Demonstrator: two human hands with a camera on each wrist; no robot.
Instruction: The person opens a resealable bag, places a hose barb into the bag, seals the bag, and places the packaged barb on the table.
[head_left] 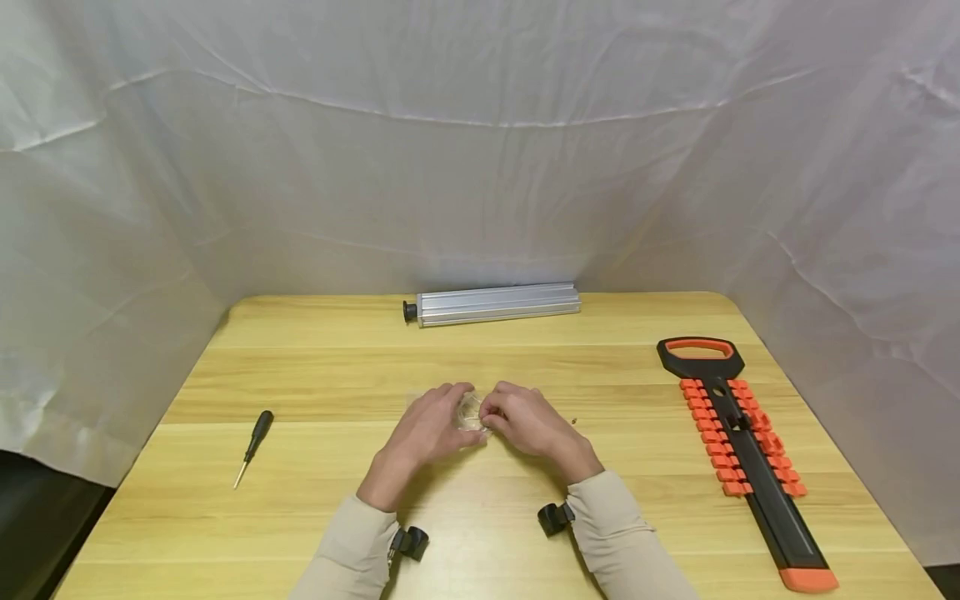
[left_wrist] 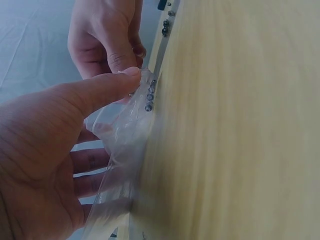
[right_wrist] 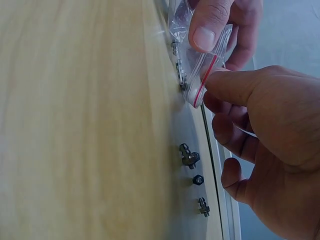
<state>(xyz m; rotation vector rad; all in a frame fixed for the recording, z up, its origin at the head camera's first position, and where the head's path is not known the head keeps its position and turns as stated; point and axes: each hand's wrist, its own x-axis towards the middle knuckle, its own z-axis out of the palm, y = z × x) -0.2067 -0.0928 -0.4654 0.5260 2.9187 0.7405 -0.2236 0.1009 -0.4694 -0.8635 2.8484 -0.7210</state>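
A clear zip-lock bag point(head_left: 470, 412) with a red strip along its mouth point(right_wrist: 204, 80) lies between the two hands at mid-table. My left hand point(head_left: 427, 425) holds the bag, its thumb over the plastic and its other fingers spread behind. My right hand point(head_left: 528, 418) pinches the bag's zip edge between thumb and index finger, the remaining fingers loosely curled. Small dark metal fittings point(left_wrist: 149, 98) show at the bag in the left wrist view. Several more barbed metal fittings point(right_wrist: 189, 156) lie loose on the table beside my right hand.
A black-handled screwdriver point(head_left: 258, 436) lies at the left. Along the back edge rests a silver aluminium profile point(head_left: 498, 305) with a black knob at one end. A long black rack with orange clips point(head_left: 765, 467) occupies the right side. Pale curtains point(head_left: 480, 183) surround the table.
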